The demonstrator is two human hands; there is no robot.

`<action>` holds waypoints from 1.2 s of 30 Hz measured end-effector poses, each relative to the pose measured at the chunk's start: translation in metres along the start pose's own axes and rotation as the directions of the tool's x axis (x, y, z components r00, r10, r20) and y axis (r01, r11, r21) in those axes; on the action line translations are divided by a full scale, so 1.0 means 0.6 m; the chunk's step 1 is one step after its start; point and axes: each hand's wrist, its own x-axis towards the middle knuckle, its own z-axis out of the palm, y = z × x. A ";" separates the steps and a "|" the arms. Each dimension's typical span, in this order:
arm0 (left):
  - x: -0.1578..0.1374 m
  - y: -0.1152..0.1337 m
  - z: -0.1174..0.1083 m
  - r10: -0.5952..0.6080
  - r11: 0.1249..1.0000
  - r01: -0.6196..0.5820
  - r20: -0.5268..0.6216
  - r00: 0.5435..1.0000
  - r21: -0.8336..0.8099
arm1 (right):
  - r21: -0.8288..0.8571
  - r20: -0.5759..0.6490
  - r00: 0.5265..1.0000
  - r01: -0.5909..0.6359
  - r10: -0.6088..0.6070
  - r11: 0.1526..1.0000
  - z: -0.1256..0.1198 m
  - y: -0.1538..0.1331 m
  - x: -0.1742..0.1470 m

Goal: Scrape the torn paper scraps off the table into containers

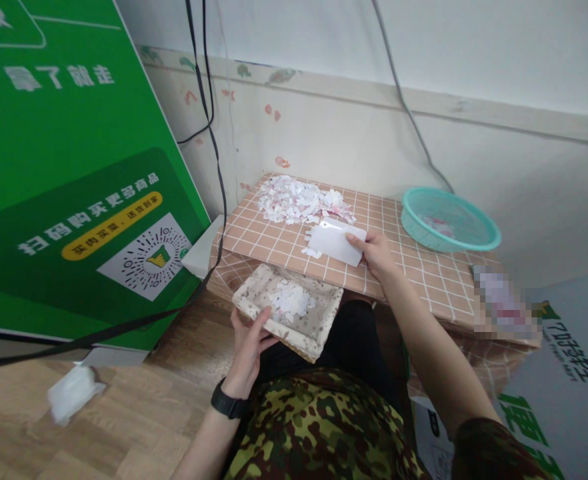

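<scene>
My left hand [249, 340] grips the near left side of a shallow, stained whitish tray [319, 320], held just below the table's front edge. Inside the tray lies a small heap of white paper scraps [290, 299]. My right hand [374, 252] is closed on the right end of a flat white plastic scraper [338, 241], which is over the tabletop. A few loose scraps [312, 253] show at the scraper's left edge. Behind it spreads a larger pile of torn white and pinkish paper [294, 199].
The table wears a brown checked cloth [389, 280]. A turquoise plastic basket [451, 243] with some scraps stands at the back right; a pixelated item [504, 300] lies nearer. A green sign [74, 167] and a hanging black cable [217, 173] are at left, a white bag [74, 393] on the floor.
</scene>
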 end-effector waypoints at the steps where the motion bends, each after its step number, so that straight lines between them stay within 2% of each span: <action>1: -0.001 0.000 0.000 0.005 1.000 -0.005 -0.004 1.000 -0.001 | 0.019 -0.017 1.000 0.004 -0.004 1.000 -0.003 0.002 0.000; 5: -0.003 0.002 0.003 0.021 1.000 -0.021 -0.009 1.000 -0.014 | 0.039 -0.087 0.996 0.023 -0.019 0.999 -0.012 0.006 -0.005; 9: -0.002 0.001 0.004 0.021 1.000 -0.021 -0.009 1.000 -0.017 | -0.017 0.066 0.998 -0.006 0.007 1.000 -0.012 0.002 -0.013; 11: -0.002 0.002 0.003 0.024 1.000 -0.024 -0.007 1.000 -0.009 | 0.000 0.084 0.996 0.002 -0.002 1.000 -0.010 -0.002 -0.014; 16: -0.003 0.004 0.003 0.025 1.000 -0.025 -0.001 1.000 -0.017 | 0.021 -0.050 0.999 0.023 -0.022 1.000 -0.011 -0.001 -0.013; 21: -0.003 0.004 0.004 0.024 0.999 -0.024 -0.009 1.000 -0.024 | 0.018 -0.028 0.999 -0.026 0.026 1.000 -0.019 0.003 -0.019; 27: -0.002 0.002 0.004 0.031 0.999 -0.031 -0.009 0.999 -0.016 | 0.053 -0.143 0.988 -0.046 0.053 0.998 -0.022 0.005 -0.013; 29: -0.002 0.002 0.003 0.032 0.999 -0.032 -0.002 0.999 -0.014 | 0.050 -0.126 0.991 -0.035 0.041 0.998 -0.017 0.005 -0.013; 34: 0.000 0.002 0.002 0.036 0.999 -0.036 -0.001 0.999 -0.005 | 0.033 0.033 0.999 -0.040 0.039 0.999 -0.003 0.001 -0.014; 36: 0.001 0.002 0.002 0.029 1.000 -0.029 -0.002 1.000 -0.002 | 0.048 0.024 0.999 -0.037 0.036 0.998 0.001 0.000 -0.011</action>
